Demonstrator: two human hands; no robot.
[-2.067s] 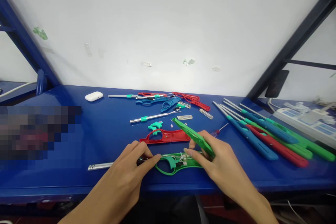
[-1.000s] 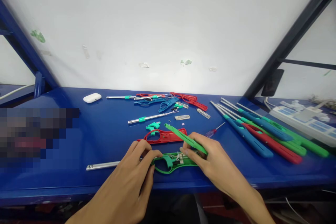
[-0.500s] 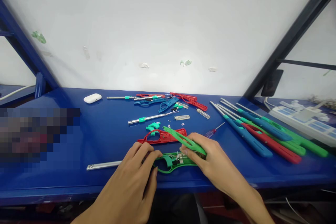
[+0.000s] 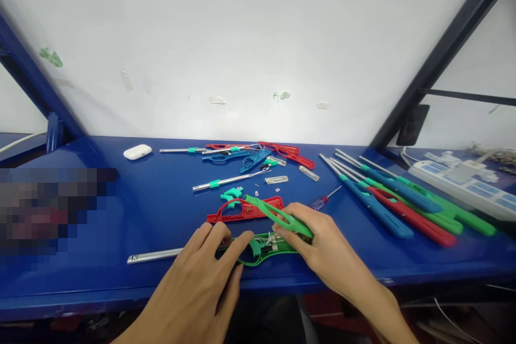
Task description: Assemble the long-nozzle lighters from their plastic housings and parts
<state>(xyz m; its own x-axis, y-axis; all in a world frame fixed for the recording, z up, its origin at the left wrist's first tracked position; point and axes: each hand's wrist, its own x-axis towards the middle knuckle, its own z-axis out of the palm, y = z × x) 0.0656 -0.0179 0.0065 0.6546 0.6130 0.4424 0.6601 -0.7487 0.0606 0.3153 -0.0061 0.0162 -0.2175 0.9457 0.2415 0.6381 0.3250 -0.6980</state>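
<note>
An opened long-necked gas lighter lies near the table's front edge, its green shell half exposing a teal trigger, wires and inner parts. Its silver tube points left. My left hand is closed around the front of that lighter, index finger by the trigger, and hides part of the body. A loose green shell half sits tilted in my right hand, fingers closed on its rear end above the lighter. Just behind lies a red shell half.
Teal triggers, clear fuel tanks, metal tubes and red and blue shells lie behind. A screwdriver and several assembled lighters lie right, near a power strip. A white earbud case is back left.
The view has shifted slightly. My left index finger has reached a little further right over the trigger. My right hand keeps the green shell half tilted, almost unmoved.
</note>
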